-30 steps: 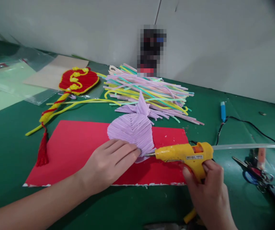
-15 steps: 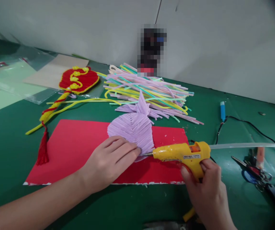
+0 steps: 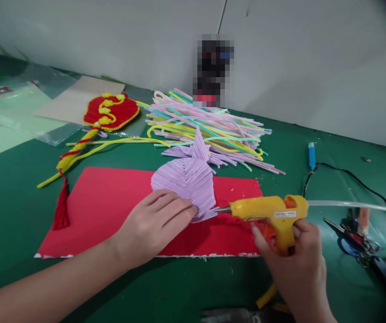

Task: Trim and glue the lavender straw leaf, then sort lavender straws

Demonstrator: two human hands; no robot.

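My left hand (image 3: 152,224) lies flat, fingers together, pressing the near edge of a lilac woven pipe-cleaner piece (image 3: 188,179) on a red card sheet (image 3: 105,211). In my right hand (image 3: 294,260) I grip a yellow hot glue gun (image 3: 270,213), fingers wrapped round its handle. Its metal nozzle points left, a little to the right of the lilac piece's lower right edge. A clear glue stick (image 3: 351,205) sticks out of the gun's back.
A heap of pastel pipe cleaners (image 3: 209,130) lies behind the card. At the back left are a red and yellow fan ornament (image 3: 110,112) with a red tassel (image 3: 61,208), and plastic sleeves (image 3: 14,112). Scissors (image 3: 357,242), a black cable (image 3: 354,177) and a blue plug (image 3: 312,154) lie to the right on the green table (image 3: 7,215).
The glue gun has drawn back to the right and lifted slightly, its nozzle leaving the lilac piece's edge. My left hand has stayed put.
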